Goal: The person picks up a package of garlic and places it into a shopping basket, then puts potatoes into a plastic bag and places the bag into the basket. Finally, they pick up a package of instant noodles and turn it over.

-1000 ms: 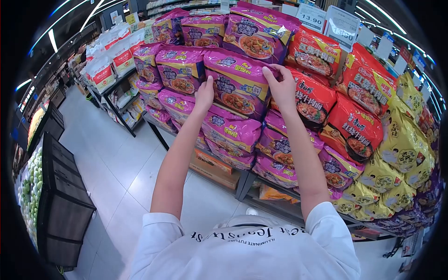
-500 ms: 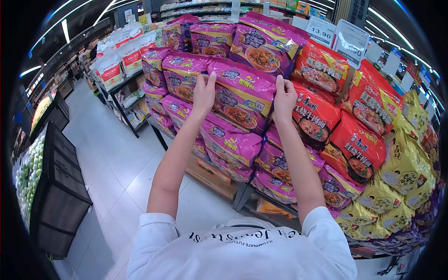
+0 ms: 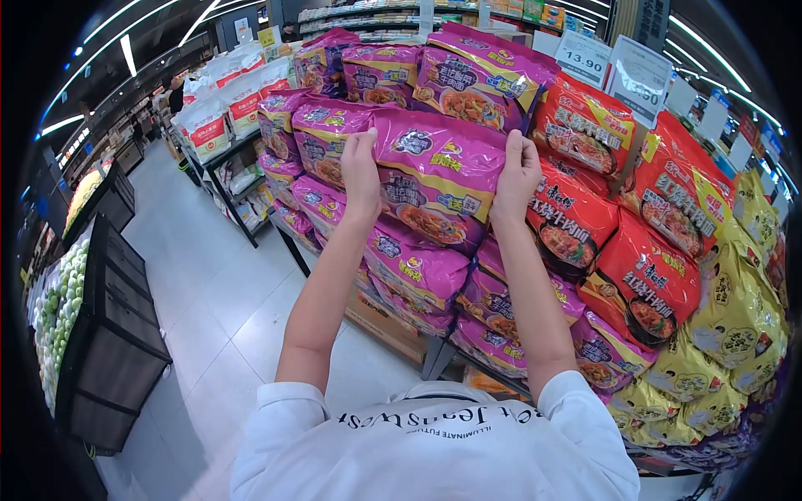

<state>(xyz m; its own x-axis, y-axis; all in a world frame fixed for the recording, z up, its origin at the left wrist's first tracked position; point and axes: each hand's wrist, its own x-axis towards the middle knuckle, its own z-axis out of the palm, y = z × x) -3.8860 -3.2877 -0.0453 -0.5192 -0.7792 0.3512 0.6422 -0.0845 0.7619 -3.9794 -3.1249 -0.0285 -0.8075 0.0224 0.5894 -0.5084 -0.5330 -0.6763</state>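
Note:
A large purple noodle pack [image 3: 439,179] sits in the stacked display, its front facing me and tipped slightly back. My left hand [image 3: 361,174] pinches its upper left corner, fingers closed on the wrapper. At the upper right corner my right hand [image 3: 515,178] grips the same pack, thumb up. Other purple packs [image 3: 415,265] lie under and beside it. Red noodle packs [image 3: 576,217] are stacked just right of my right hand.
Yellow packs [image 3: 735,305] are heaped at the far right. Price signs [image 3: 582,58] stand above the red packs. White bags [image 3: 204,127] sit on a rack at the left. A dark produce bin [image 3: 113,342] stands at the lower left, beside the tiled floor [image 3: 225,292].
The pack's top edge has tilted toward me between my hands, showing more of its upper face. My fingers have closed on its corners. The camera view has shifted slightly.

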